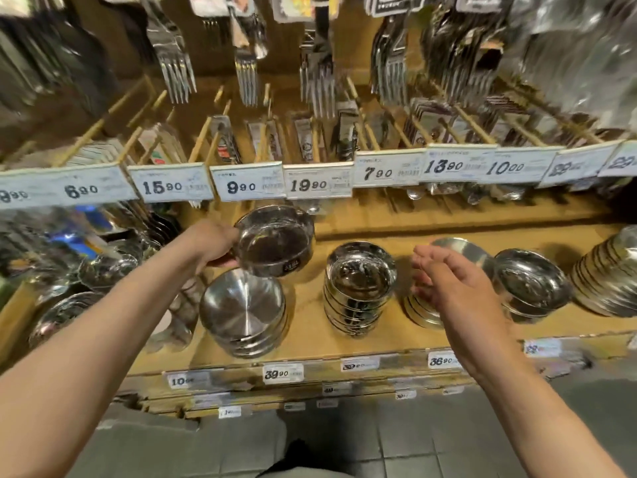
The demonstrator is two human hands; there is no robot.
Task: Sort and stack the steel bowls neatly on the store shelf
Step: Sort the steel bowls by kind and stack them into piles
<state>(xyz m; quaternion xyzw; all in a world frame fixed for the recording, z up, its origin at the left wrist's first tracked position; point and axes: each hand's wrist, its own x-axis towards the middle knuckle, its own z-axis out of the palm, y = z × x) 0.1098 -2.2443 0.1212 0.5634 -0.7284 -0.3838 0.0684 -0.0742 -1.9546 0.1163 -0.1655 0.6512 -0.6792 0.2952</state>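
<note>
Wooden store shelf (310, 343) runs across the whole view w/ steel bowls on its top board; above it a rail of price tags (248, 182) and behind that hanging forks (174, 69) in packs, blurry. Far right, a big tilted stack of bowls (606, 281) leans at the shelf end. Next to it, a wide shallow bowl stack (529, 286), mouth up. Front left, a low stack of wide bowls (243, 313), tilted toward the camera, brushed inside showing. Middle, a tall narrow stack of small bowls (358, 291), upright, apart from the stacks on either side. Right of that, a short plate-like stack (422, 310) mostly hidden behind the right hand, w/ one flat dish (460, 248) propped up behind it. Left hand (213, 244) grips a single straight-sided bowl (275, 244) by its left rim, held in the air above the wide-bowl stack, tipped so the inside faces the camera, dark sticker on its front wall. Right hand (455, 288) holds nothing, fingers loose and spread, hovering in front of the plate-like stack. Small price labels (282, 374) along the shelf's front edge; grey tiled floor (396, 453) below.
</note>
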